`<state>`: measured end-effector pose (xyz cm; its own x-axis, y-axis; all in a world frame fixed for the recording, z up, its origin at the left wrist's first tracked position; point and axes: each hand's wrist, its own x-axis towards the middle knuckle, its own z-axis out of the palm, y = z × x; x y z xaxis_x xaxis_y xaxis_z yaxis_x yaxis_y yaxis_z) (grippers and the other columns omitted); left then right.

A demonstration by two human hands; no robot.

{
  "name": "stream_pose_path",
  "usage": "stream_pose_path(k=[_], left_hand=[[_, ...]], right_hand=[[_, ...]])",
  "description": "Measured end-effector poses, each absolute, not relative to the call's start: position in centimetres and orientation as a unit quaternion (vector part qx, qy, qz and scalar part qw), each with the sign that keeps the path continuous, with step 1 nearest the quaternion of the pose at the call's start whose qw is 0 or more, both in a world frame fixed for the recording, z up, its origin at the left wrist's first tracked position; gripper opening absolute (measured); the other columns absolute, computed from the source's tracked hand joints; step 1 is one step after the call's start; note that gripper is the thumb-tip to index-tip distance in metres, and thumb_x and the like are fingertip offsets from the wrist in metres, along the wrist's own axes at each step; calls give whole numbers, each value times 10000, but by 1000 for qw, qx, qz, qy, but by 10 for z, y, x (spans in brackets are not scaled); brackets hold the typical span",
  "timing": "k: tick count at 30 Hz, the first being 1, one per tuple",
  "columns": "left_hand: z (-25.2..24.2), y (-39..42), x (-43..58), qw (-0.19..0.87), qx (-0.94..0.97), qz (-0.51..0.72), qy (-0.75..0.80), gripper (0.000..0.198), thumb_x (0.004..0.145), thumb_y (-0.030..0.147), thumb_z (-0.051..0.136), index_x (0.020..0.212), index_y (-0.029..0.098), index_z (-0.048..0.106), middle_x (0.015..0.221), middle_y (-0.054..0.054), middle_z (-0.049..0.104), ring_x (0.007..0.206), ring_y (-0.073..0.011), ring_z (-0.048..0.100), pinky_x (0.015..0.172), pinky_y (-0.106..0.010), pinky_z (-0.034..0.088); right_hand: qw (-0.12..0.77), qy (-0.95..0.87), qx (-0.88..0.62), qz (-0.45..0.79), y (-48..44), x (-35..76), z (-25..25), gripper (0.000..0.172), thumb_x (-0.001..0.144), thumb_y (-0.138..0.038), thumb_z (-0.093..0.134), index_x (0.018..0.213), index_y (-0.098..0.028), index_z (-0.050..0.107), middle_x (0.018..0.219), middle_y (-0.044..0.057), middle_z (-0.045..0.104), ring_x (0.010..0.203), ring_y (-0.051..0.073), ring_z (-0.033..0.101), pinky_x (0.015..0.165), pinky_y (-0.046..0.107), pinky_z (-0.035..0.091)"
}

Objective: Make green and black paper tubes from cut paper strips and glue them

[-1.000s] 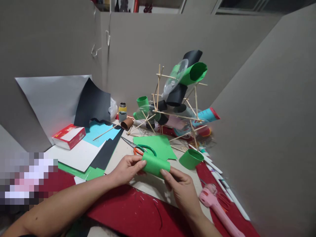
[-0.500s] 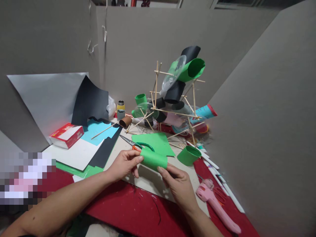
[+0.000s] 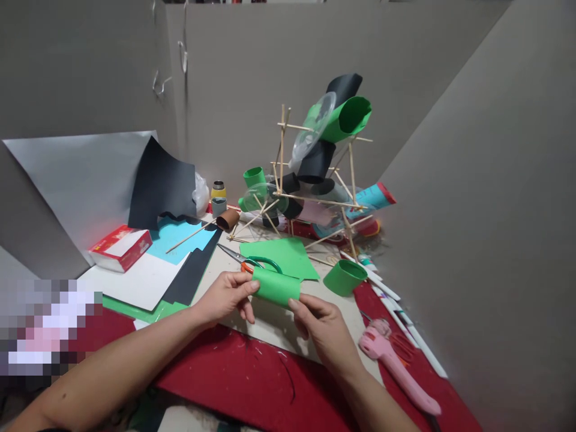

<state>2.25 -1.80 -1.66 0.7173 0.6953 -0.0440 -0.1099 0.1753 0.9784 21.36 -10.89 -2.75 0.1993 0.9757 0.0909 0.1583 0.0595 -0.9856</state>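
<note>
Just below the centre of the frame, a rolled green paper tube (image 3: 277,288) is held at both ends, the left pinched by the left hand (image 3: 230,294), the right by the right hand (image 3: 322,324). Scissors (image 3: 248,261) are partly hidden behind it. At right of centre, another green tube (image 3: 335,281) is seen; at lower right, a pink tool (image 3: 405,378).
</note>
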Motion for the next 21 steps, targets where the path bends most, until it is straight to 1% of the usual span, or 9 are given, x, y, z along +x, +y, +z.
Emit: stream_pose_path(k=[2,4,8,10,12,14,17,19,21], left_hand=[[-15,-20,22,714,592,270,259,419,793,510,668,910,108,690,458,5,613,402,-105,596,420,-156,385],[-13,-20,21,717,592,262,259,405,775,492,695,910,111,693,467,2,619,405,-102,591,428,-157,380],[-10,-15,20,749,546,265,265,390,761,490,704,836,108,677,472,15,590,365,-81,548,391,-151,334],[-12,-10,20,759,525,271,275,409,753,510,700,786,104,660,482,15,582,339,-70,515,365,-153,300],[-13,-8,20,755,524,272,284,409,747,511,703,762,107,646,496,9,594,330,-67,498,362,-157,290],[-13,-8,20,738,542,276,292,393,760,506,693,748,118,633,463,12,590,331,-70,493,382,-157,301],[-11,-13,21,695,587,285,303,388,792,515,660,741,132,628,407,11,581,346,-81,503,423,-160,336],[-8,-17,21,669,611,286,311,393,800,521,649,746,132,634,423,-2,606,363,-89,522,444,-167,357],[-5,-19,22,662,620,279,315,390,799,519,651,764,131,642,444,-8,624,379,-98,545,458,-173,366]], right_hand=[[539,-479,-561,407,-107,215,-30,387,790,-529,656,684,-157,637,446,-57,386,412,83,312,423,228,224],[545,-472,-558,411,-106,216,-30,379,785,-520,666,688,-155,638,454,-58,390,407,79,309,413,226,212],[533,-514,-559,373,-105,212,-23,400,781,-493,669,571,-163,589,464,-51,375,427,82,310,417,229,221],[526,-538,-554,355,-106,210,-20,417,776,-481,669,528,-165,556,508,-35,416,449,82,326,424,229,238],[520,-545,-548,364,-105,209,-19,414,774,-484,668,534,-167,550,526,-32,436,451,80,331,423,226,243],[522,-528,-541,394,-104,210,-21,424,776,-507,664,548,-173,536,485,-49,406,431,78,323,418,222,239],[551,-486,-519,437,-101,213,-23,483,789,-562,635,532,-184,479,446,-66,366,397,75,330,414,219,239],[563,-469,-512,448,-100,215,-24,497,794,-576,626,531,-185,467,435,-68,375,385,71,322,415,219,226],[559,-464,-519,451,-99,216,-24,482,791,-567,637,544,-180,490,411,-72,376,383,68,298,416,220,197]])
